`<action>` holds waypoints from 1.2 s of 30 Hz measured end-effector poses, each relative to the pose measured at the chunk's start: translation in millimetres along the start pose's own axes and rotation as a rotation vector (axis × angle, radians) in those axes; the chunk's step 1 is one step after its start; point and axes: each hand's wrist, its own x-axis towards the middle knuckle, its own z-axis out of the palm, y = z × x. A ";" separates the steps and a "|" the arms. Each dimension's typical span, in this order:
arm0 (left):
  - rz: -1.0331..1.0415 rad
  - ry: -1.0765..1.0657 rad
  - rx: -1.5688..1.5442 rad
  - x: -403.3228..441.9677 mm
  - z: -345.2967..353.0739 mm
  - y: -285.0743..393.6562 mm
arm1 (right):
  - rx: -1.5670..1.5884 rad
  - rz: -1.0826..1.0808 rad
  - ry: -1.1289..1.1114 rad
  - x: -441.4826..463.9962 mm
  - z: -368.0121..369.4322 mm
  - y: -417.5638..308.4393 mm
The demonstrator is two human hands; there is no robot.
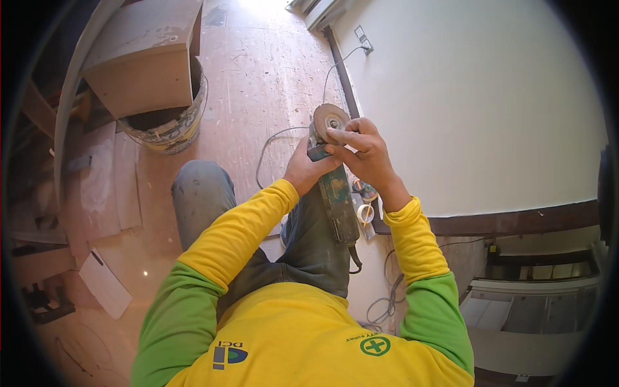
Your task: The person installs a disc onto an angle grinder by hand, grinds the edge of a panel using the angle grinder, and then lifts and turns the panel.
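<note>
An angle grinder (338, 200) lies along my thigh, its teal and black body pointing toward me and its disc (327, 117) at the far end. My left hand (308, 169) is wrapped around the grinder near its head. At the disc's near edge, my right hand (366, 151) has its thumb and index finger bent in a pinch, with the index fingertip against the disc. Part of the grinder's head is hidden behind my fingers.
A stained bucket (187, 132) stands on the dusty floor at the left, with a wooden box (145, 77) over it. A tape roll (365, 213) lies beside my leg. Cable (385, 309) coils at the lower right. A wall outlet (366, 45) has a cord plugged in.
</note>
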 end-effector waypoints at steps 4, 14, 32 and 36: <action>0.016 -0.009 -0.012 0.6 -0.7 -1.4 | 0.115 0.098 0.056 4.8 -6.1 -11.1; -0.003 -0.022 0.028 -0.5 -0.9 1.0 | 0.030 0.336 -0.245 30.0 -32.5 1.3; -0.036 0.048 0.014 0.1 -0.7 -7.0 | 0.600 0.677 -0.164 41.7 -56.6 15.6; -0.048 0.044 0.012 1.3 -1.2 -6.6 | 0.450 0.660 -0.202 53.9 -54.9 8.8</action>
